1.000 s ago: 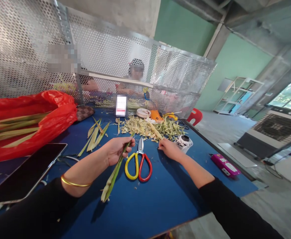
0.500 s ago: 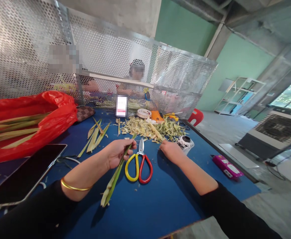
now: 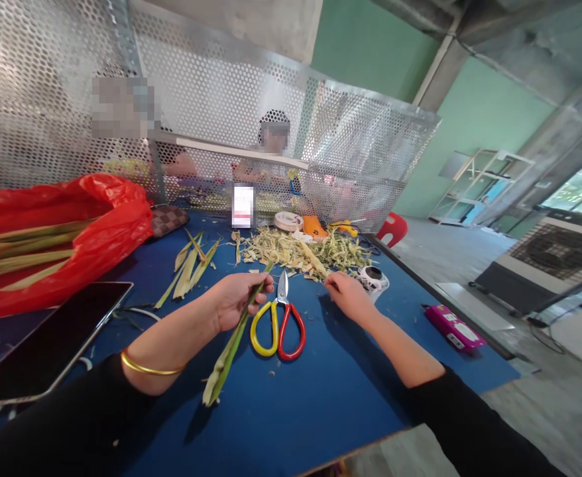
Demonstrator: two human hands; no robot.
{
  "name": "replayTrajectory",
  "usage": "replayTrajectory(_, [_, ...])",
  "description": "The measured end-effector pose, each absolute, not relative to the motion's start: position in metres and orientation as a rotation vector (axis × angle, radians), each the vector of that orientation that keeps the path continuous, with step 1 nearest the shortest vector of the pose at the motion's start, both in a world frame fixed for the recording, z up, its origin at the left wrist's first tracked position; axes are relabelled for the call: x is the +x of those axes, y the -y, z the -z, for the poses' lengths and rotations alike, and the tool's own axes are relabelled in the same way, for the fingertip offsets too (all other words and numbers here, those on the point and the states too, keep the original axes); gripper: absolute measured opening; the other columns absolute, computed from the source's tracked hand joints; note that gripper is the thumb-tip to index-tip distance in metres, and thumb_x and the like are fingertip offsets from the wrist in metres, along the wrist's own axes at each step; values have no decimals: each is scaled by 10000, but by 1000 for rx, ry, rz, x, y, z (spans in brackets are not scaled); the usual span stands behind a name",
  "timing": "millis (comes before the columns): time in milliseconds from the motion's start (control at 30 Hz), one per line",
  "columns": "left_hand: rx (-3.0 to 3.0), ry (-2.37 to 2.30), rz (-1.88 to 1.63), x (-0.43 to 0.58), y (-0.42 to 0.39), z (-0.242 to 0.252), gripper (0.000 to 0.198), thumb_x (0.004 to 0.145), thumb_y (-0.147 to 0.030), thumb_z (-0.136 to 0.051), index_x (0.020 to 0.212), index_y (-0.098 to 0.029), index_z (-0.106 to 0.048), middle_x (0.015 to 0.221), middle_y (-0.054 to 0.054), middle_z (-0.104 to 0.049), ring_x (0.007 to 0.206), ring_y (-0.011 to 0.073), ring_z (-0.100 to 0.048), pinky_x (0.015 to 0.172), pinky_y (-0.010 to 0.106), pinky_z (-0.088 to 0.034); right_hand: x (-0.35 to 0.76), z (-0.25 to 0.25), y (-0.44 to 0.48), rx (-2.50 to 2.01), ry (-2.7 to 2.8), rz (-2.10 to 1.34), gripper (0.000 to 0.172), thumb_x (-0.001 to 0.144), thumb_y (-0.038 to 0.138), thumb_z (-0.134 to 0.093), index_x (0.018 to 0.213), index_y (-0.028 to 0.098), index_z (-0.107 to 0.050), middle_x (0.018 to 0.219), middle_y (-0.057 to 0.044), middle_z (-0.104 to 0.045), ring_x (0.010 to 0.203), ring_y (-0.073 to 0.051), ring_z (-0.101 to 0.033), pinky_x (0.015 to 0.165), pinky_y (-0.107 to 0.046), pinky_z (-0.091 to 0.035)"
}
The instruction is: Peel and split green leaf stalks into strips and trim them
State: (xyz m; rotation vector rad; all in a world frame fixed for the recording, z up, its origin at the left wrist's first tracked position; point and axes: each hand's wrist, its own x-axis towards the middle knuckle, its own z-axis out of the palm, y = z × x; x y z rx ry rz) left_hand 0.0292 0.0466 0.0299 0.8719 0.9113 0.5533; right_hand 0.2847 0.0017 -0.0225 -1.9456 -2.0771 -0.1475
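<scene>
A long green plant stalk slants toward me, its pale, frayed lower end above the blue table. My left hand grips its upper part, fingers closed round it. Just to the right lie scissors with one yellow and one red handle, blades pointing away. My right hand, fingers curled together, hovers at the near edge of a heap of plant trimmings. Whether anything small is between those fingertips is hidden.
A red plastic bag with long stalks and a black tablet are on the left. Loose leaf pieces lie left of the heap. A white roll and purple packet are on the right. Behind stands a perforated metal screen.
My right hand has shifted slightly right, off the edge of the heap. My left hand keeps its hold on the stalk, nearly unmoved. The camera view has tilted a little.
</scene>
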Motion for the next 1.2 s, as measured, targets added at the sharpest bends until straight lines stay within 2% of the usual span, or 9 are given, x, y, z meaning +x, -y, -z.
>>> replayTrajectory(167, [878, -918, -549, 29, -46, -30, 178, 884, -179, -459, 716, -142, -506, 659, -18, -490, 406, 18, -350, 333, 122, -197, 278, 20, 3, -1836, 1966, 34, 146, 850, 104, -421, 814, 187, -535, 765, -25, -614, 648, -143, -582, 623, -243, -424])
replayTrajectory(433, [944, -933, -426, 36, -41, -14, 149, 816, -180, -504, 696, -119, -569, 745, 33, -599, 425, 34, -412, 330, 131, -200, 209, 17, 47, -1594, 2003, 97, 150, 917, 154, -383, 870, 185, -522, 857, -69, -597, 778, -194, -559, 716, -297, -427])
replayTrajectory(667, [1010, -851, -298, 44, -33, 0, 218, 800, -219, -514, 619, -121, -586, 471, -40, -445, 361, 45, -310, 340, 151, -190, 174, 26, 70, -1315, 2258, 136, 175, 928, 100, -372, 918, 154, -538, 901, -84, -596, 822, -188, -526, 755, -284, -430])
replayTrajectory(800, [997, -858, -283, 44, -32, -1, 176, 772, -233, -554, 676, -109, -634, 514, -13, -516, 359, 47, -306, 339, 169, -192, 180, 24, 73, -1165, 2420, 146, 198, 948, 161, -387, 862, 171, -564, 785, -40, -594, 731, -159, -531, 691, -264, -413])
replayTrajectory(900, [957, -937, -358, 44, -33, -4, 167, 784, -212, -539, 707, -101, -637, 656, 28, -607, 386, 36, -356, 344, 153, -208, 202, 19, 68, -1367, 2417, 297, 182, 940, 169, -424, 889, 181, -598, 827, -48, -611, 757, -165, -539, 730, -284, -405])
replayTrajectory(967, [946, -952, -389, 44, -34, -5, 157, 788, -192, -529, 687, -111, -618, 747, 43, -640, 400, 28, -380, 342, 145, -206, 223, 17, 57, -1745, 2329, 493, 221, 903, 84, -427, 981, 184, -608, 961, -80, -607, 786, -182, -542, 728, -303, -401])
replayTrajectory(1000, [945, -949, -388, 44, -34, -5, 151, 785, -186, -531, 680, -115, -613, 765, 45, -644, 403, 28, -386, 341, 145, -205, 235, 17, 50, -1816, 2317, 518, 239, 883, 47, -419, 946, 158, -621, 980, -110, -599, 796, -198, -546, 721, -319, -399])
replayTrajectory(1100, [946, -934, -374, 44, -34, -3, 140, 776, -182, -550, 685, -108, -626, 715, 40, -624, 405, 32, -388, 341, 147, -210, 262, 19, 29, -1878, 2334, 527, 248, 863, 24, -422, 788, 144, -625, 917, -130, -605, 798, -215, -555, 710, -324, -395])
replayTrajectory(1200, [949, -918, -379, 43, -34, -3, 147, 784, -191, -552, 691, -104, -625, 706, 41, -619, 407, 31, -394, 343, 149, -203, 271, 24, 17, -1891, 2324, 524, 216, 843, 11, -452, 769, 149, -602, 844, -111, -622, 769, -206, -563, 686, -302, -382])
